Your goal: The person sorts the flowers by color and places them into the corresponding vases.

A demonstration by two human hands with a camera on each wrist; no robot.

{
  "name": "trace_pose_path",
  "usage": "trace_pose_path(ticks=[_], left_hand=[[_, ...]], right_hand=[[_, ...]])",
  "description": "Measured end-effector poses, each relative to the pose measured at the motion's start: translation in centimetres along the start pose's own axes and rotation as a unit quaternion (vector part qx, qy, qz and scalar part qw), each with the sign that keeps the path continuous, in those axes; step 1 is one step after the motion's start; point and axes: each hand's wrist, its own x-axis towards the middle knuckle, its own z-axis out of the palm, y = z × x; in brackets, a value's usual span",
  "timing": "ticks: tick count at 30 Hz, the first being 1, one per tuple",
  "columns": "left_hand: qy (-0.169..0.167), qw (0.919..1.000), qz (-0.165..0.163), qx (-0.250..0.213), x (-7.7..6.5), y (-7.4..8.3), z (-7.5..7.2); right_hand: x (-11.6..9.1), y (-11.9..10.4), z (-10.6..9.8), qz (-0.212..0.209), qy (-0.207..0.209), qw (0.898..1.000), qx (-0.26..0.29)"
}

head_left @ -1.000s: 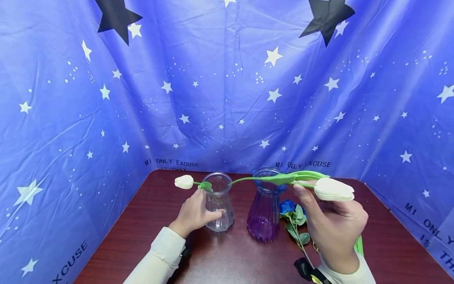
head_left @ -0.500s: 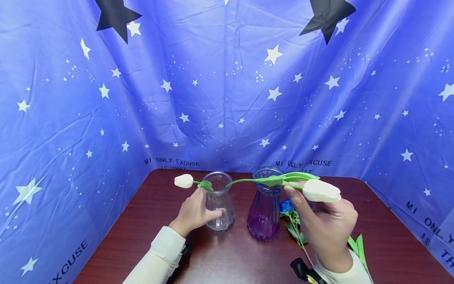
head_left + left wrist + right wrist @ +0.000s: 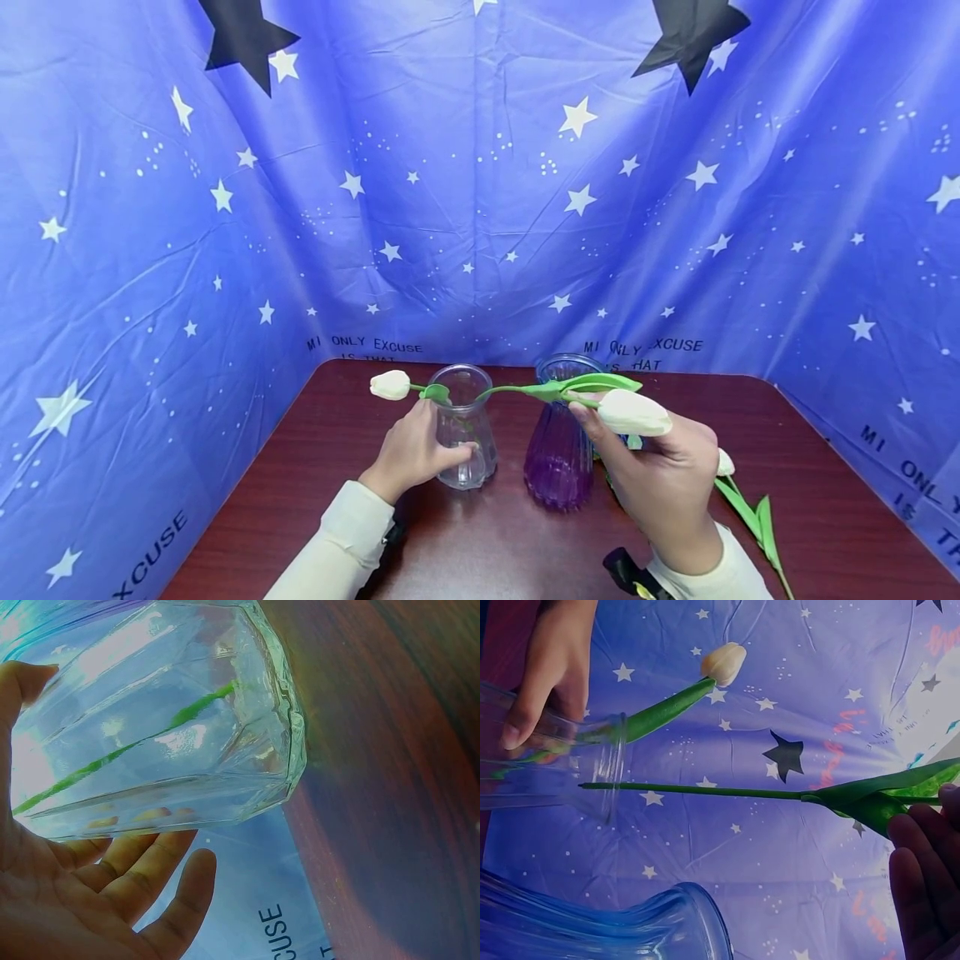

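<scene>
My left hand [image 3: 408,454] grips the side of a clear glass vase [image 3: 468,471], thumb across its front. A white tulip [image 3: 389,384] leans out over that vase's left rim; its green stem [image 3: 120,752] shows through the glass in the left wrist view. Between thumb and fingers, my right hand [image 3: 663,479] pinches a second white tulip [image 3: 634,412] near its bloom. This one lies almost level, bloom to the right. In the right wrist view its stem tip [image 3: 592,785] appears just within the clear vase's mouth [image 3: 615,761].
A blue-to-purple glass vase [image 3: 558,471] stands right of the clear one, behind the held tulip's stem. Another white tulip [image 3: 763,529] lies on the dark red wooden table [image 3: 840,500]. My right hand mostly covers a leafy flower. Blue star-printed cloth [image 3: 480,208] surrounds the table.
My right hand has moved left with its tulip, bringing the stem end to the clear vase's mouth. More of the tulip lying at right is uncovered. The left hand keeps its place.
</scene>
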Motion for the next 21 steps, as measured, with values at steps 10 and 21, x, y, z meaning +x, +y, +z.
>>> trace_pose_path(ticks=[10, 21], left_hand=[[-0.006, 1.0000, 0.001, -0.005, 0.1, -0.1, -0.2], [-0.011, 0.9999, -0.005, -0.003, 0.1, 0.0, -0.2]], right_hand=[[0.2, -0.2, 1.0, -0.026, -0.018, 0.999, 0.012], [-0.2, 0.0, 2.1, -0.051, -0.072, 0.995, -0.046]])
